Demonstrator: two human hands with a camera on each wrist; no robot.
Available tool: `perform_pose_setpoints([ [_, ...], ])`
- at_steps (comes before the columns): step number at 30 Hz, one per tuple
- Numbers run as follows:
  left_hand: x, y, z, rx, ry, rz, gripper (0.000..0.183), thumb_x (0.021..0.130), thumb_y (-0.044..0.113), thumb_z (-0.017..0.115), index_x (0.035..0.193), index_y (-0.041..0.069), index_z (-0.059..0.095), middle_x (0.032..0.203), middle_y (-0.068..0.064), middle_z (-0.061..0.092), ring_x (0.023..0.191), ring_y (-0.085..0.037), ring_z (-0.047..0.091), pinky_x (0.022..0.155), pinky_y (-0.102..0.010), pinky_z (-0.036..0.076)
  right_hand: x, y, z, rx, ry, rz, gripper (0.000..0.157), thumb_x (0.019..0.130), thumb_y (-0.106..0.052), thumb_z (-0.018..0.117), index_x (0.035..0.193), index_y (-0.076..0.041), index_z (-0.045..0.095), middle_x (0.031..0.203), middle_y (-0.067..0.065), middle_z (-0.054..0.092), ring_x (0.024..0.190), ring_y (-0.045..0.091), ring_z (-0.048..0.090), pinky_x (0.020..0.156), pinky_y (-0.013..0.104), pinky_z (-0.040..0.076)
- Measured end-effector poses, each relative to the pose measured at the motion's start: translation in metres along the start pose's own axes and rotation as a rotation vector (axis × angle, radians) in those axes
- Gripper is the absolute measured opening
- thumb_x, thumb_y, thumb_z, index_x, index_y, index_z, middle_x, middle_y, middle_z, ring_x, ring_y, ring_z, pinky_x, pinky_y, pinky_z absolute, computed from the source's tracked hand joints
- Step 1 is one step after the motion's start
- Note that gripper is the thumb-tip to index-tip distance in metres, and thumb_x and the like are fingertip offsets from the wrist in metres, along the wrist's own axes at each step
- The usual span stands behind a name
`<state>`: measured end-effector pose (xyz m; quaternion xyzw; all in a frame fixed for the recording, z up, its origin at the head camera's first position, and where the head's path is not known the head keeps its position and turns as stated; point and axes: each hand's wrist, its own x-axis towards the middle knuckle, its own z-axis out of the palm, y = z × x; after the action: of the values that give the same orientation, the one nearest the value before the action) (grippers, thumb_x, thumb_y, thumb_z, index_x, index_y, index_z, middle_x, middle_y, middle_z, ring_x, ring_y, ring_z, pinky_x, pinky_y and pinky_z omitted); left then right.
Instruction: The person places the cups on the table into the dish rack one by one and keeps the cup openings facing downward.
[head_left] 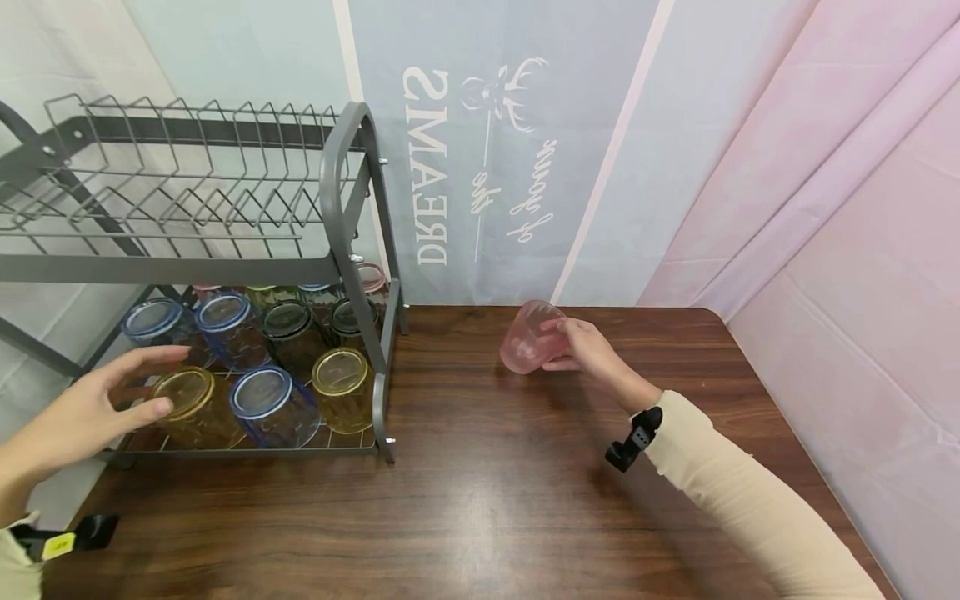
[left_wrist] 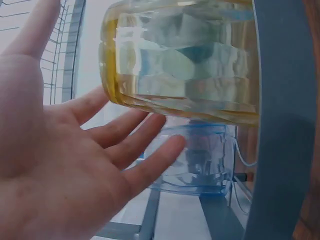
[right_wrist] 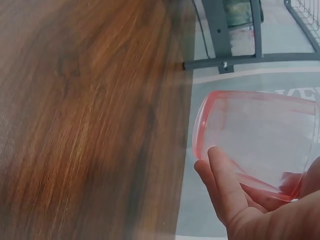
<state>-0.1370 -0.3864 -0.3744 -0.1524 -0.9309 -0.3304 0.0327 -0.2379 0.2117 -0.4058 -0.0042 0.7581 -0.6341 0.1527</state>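
Observation:
A clear pink glass [head_left: 527, 340] is tilted in my right hand [head_left: 592, 350], over the far part of the wooden table. Fingers and thumb hold it by its side; its pinkish body also shows in the right wrist view as a pink glass [right_wrist: 255, 140]. My left hand [head_left: 93, 408] is at the front left of the rack's lower shelf, thumb and fingers spread about a yellow glass [head_left: 187, 400] standing upside down. In the left wrist view the fingers [left_wrist: 145, 175] extend beside and behind that yellow glass [left_wrist: 185, 65], without curling round it.
The dark two-tier dish rack [head_left: 352, 200] stands at left, its wire upper tier [head_left: 210, 175] over the glasses. On the lower shelf are a blue glass [head_left: 273, 408], another yellow glass [head_left: 343, 392], a dark glass [head_left: 288, 333] and several others. A printed cloth [head_left: 495, 158] hangs behind the table [head_left: 480, 483].

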Motion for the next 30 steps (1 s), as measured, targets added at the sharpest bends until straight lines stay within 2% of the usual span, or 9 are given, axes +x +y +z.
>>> perform_pose_setpoints([
  [3,-0.001,0.009,-0.001,-0.022,0.073,0.039,0.063,0.096,0.004,0.069,0.152,-0.002,0.039,0.132,0.039,0.036,0.113,0.024,0.034,0.086,0.002,0.029,-0.007,-0.003,0.001,-0.008,-0.006,-0.010,0.049,0.110,-0.020,0.024,0.141,0.010,0.048,0.139,0.028,0.050,0.086,0.015,0.068,0.084,0.040,0.061],
  [9,-0.005,0.034,-0.003,-0.010,0.222,0.065,0.062,0.095,0.002,0.070,0.151,0.003,0.043,0.134,0.038,0.038,0.116,0.024,0.035,0.093,0.004,0.025,-0.019,-0.006,0.005,-0.028,-0.024,-0.037,0.046,0.110,-0.017,0.025,0.139,0.010,0.049,0.135,0.028,0.055,0.090,0.016,0.068,0.084,0.041,0.061],
  [13,-0.004,0.057,-0.003,0.012,0.286,0.192,0.064,0.085,-0.005,0.078,0.144,-0.001,0.052,0.140,0.031,0.044,0.127,0.017,0.037,0.103,0.000,0.024,-0.024,-0.007,0.007,-0.004,-0.043,-0.039,0.043,0.110,-0.016,0.029,0.139,0.011,0.049,0.130,0.025,0.058,0.090,0.015,0.069,0.085,0.042,0.060],
  [16,-0.003,0.077,-0.004,0.003,0.282,0.287,0.066,0.077,-0.010,0.082,0.138,-0.004,0.057,0.143,0.019,0.051,0.133,0.007,0.041,0.107,-0.005,0.028,-0.029,-0.008,0.008,0.014,-0.041,-0.036,0.043,0.111,-0.018,0.033,0.139,0.011,0.048,0.125,0.021,0.061,0.089,0.015,0.069,0.084,0.039,0.061],
  [20,-0.004,0.102,-0.003,-0.033,0.237,0.361,0.070,0.071,-0.012,0.085,0.135,-0.006,0.058,0.146,0.005,0.054,0.138,-0.003,0.042,0.111,-0.010,0.029,-0.034,-0.010,0.009,0.029,-0.042,-0.036,0.043,0.111,-0.019,0.035,0.138,0.012,0.048,0.118,0.015,0.065,0.089,0.015,0.070,0.082,0.038,0.061],
  [25,-0.005,0.130,0.004,-0.036,0.184,0.411,0.077,0.063,-0.005,0.091,0.134,-0.002,0.061,0.147,-0.002,0.054,0.140,-0.008,0.041,0.112,-0.012,0.028,-0.040,-0.012,0.013,0.055,-0.048,-0.042,0.042,0.111,-0.018,0.037,0.136,0.013,0.050,0.114,0.011,0.068,0.087,0.015,0.072,0.081,0.039,0.061],
  [30,-0.002,0.159,0.015,-0.011,0.143,0.418,0.080,0.061,-0.003,0.093,0.135,0.005,0.062,0.145,-0.004,0.056,0.139,-0.009,0.043,0.112,-0.014,0.029,-0.048,-0.014,0.017,0.099,-0.076,-0.051,0.042,0.111,-0.018,0.036,0.136,0.014,0.048,0.111,0.006,0.067,0.086,0.016,0.072,0.083,0.040,0.061],
])
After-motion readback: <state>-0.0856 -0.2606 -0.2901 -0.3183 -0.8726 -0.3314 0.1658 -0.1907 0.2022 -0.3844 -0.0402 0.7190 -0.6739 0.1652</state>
